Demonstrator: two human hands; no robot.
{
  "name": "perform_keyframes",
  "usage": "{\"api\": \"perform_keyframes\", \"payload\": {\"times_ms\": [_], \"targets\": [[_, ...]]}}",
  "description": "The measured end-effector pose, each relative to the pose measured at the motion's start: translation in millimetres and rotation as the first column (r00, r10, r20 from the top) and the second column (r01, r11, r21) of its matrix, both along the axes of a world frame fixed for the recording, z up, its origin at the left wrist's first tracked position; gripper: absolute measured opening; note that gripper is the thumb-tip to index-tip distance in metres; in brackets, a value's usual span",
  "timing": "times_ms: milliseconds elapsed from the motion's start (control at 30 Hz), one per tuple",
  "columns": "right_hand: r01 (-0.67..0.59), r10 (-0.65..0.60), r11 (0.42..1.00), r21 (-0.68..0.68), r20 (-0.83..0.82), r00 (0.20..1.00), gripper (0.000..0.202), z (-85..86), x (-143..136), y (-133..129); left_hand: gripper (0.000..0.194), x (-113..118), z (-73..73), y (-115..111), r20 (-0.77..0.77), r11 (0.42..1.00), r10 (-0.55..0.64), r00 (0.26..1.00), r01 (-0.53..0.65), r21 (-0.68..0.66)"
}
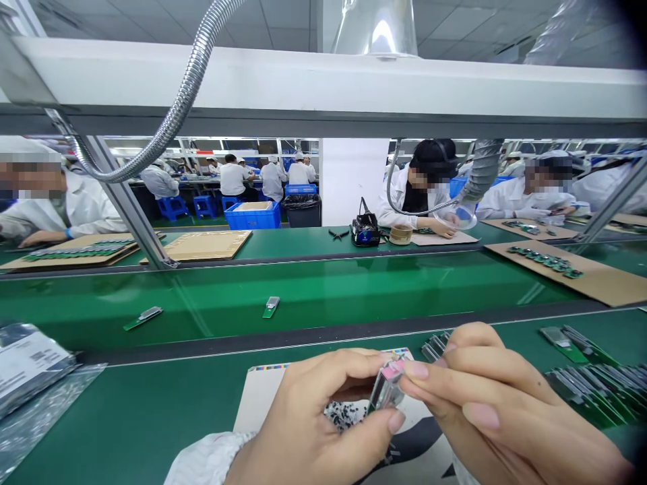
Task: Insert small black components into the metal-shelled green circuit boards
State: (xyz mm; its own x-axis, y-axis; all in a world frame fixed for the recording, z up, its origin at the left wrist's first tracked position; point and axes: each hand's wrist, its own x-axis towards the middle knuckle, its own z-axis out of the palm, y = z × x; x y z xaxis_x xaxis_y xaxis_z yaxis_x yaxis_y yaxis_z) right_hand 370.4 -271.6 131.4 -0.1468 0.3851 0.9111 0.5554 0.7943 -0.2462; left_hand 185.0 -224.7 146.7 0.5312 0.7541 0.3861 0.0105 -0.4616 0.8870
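At the lower centre of the frame, the left hand holds a small rectangular silver-and-clear module with a pink end between thumb and fingers. The right hand touches the pink end with its fingertips; grip or press cannot be told. Behind the left thumb, small black parts lie on a white printed sheet.

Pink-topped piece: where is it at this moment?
In the head view, the pink-topped piece is right of lower centre, held in the left hand with the right hand at its pink end, above the pale sheet.
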Motion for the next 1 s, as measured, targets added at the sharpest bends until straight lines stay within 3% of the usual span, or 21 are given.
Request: {"api": "perform_keyframes", "payload": {"times_ms": [133, 367, 433, 567, 767, 1000], "targets": [[0.008, -0.015, 0.997, 0.078, 0.090, 0.996, 0.036, 5.1, -5.5, 1.7, 0.035, -1.3, -2.0, 1.2, 0.001, 0.998, 0.038, 0.999, -0.038, 0.057], [0.007, -0.003, 0.999, 0.033, -0.145, 0.989, 0.012, 19.9, -26.5, 7.4, 0.033, 0.1, 1.0, 2.3, -0.019, 0.996, 0.024, 1.000, -0.023, 0.084], [-0.055, 0.062, 0.997, 0.055, -0.143, 0.988, 0.010, 21.7, -26.7, 10.5, 0.032, 0.7, 2.3, 1.4, -0.017, 0.998, 0.008, 1.000, -0.007, 0.069], [-0.124, 0.110, 0.991, -0.054, -0.211, 0.971, 0.009, 21.7, -23.5, 13.5, 0.031, 0.6, 2.8, 0.3, -0.017, 0.999, 0.012, 1.000, -0.011, 0.037], [-0.333, 0.268, 0.935, -0.119, -0.374, 0.888, 0.020, 15.7, -22.4, 12.1, 0.031, -0.4, 1.9, 2.1, -0.043, 0.999, 0.007, 0.999, -0.005, 0.046], [-0.346, 0.281, 0.926, -0.148, -0.339, 0.898, 0.017, 11.1, -22.8, 17.0, 0.025, -1.4, 1.2, 6.4, -0.114, 0.989, 0.020, 0.993, -0.003, 0.146]]}}
